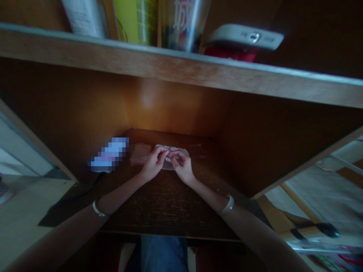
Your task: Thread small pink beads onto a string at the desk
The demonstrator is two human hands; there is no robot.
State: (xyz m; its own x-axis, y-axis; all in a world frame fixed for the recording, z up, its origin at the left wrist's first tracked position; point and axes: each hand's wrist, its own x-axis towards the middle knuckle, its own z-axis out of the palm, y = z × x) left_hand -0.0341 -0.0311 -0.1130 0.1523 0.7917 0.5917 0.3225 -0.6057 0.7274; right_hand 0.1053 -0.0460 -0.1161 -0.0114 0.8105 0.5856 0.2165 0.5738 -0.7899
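plastic wrapper, pinched by left hand, right hand, on wooden desk

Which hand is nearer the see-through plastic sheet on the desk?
Left. The left hand sits right beside the see-through plastic sheet; the right hand is farther away, beyond the left hand.

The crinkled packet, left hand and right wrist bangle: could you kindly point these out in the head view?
Crinkled packet (168, 167), head view, on its lower edge.
Left hand (154, 163), head view, on its back.
Right wrist bangle (228, 204), head view, on its pale band.
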